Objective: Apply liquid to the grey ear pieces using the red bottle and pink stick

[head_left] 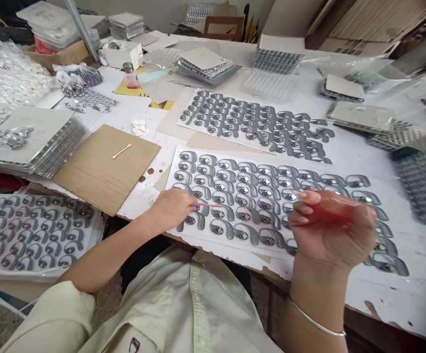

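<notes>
A white sheet [213, 245] lies at the table's near edge, covered with rows of several grey curved pieces set with shiny studs [247, 189]. My left hand [172, 207] rests on the sheet's left end, fingers pinched on a thin pink stick [207, 205] that points right across the pieces. My right hand [332, 228] is raised above the sheet's right part, fingers curled; it is blurred, with a reddish smear across it, so what it holds cannot be made out. A thin bracelet circles that wrist.
A second filled sheet [257, 125] lies behind the first. A third one [32, 235] sits low at the left. A brown cardboard piece [98, 171] with a cotton swab [121, 151] lies left of centre. A small bottle [129, 74], stacked trays [205, 66] and bags of parts crowd the far side.
</notes>
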### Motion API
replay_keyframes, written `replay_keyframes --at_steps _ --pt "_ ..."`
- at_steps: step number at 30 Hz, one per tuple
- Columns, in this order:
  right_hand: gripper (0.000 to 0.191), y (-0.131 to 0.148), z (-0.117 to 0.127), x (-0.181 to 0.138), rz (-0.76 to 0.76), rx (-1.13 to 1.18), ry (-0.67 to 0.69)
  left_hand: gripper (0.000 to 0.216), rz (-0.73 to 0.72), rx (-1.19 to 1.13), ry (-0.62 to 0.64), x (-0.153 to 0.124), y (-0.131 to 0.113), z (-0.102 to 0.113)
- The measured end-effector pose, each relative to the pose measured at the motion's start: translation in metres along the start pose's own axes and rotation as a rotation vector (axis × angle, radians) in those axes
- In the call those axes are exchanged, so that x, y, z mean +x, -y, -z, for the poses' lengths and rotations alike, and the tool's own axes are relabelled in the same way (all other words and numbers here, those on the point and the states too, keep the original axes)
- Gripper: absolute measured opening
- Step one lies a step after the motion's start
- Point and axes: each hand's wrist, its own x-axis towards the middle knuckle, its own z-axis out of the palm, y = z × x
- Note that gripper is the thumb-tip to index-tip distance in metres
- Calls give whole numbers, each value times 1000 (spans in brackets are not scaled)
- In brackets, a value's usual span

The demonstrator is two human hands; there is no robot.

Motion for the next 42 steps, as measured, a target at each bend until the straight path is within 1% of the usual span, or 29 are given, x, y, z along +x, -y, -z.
replay_keyframes --at_steps 4,7,11,15,19,23,25,27,30,33,36,37,39,42 --pt "42 0 0 0 -36 10 -2 21 5 57 22 2 -8 -6" --pt "43 0 -1 1 -50 11 -12 19 28 9 -15 -2 -9 -8" --pt "41 -1 1 4 -64 33 -46 19 -6 -172 -150 -27 5 -2" --pt "43 -2 1 6 -15 -23 -41 19 26 -275 -174 -59 26 -1" --pt "42 -2 -1 6 -26 -20 -45 23 37 -326 -167 -76 34 -12" --pt "39 -3 0 6 -19 -32 -39 22 54 -346 -215 -75 30 -21" --pt "42 -4 1 6 -15 -46 -41 23 14 -351 -249 -70 24 -24" --pt "44 -5 2 7 -11 -35 -40 22 -35 -296 -263 -64 16 -26" --pt "43 -5 1 6 -20 -8 -48 20 -61 -172 -203 -55 4 -28" --pt "43 -4 0 5 -29 -25 -70 17 -40 -79 -122 -48 -6 -28" --pt "41 -3 -1 4 -15 -34 -59 19 0 -28 -92 -45 -13 -27" --pt "39 -3 -2 4 -15 -30 -50 19 3 -55 -104 -45 -14 -26" --pt "38 -2 -2 4 -19 -27 -51 17 9 -213 -179 -45 -13 -25" --pt "41 1 -3 4 7 -41 -104 29 44 -618 -379 -42 -3 -21"
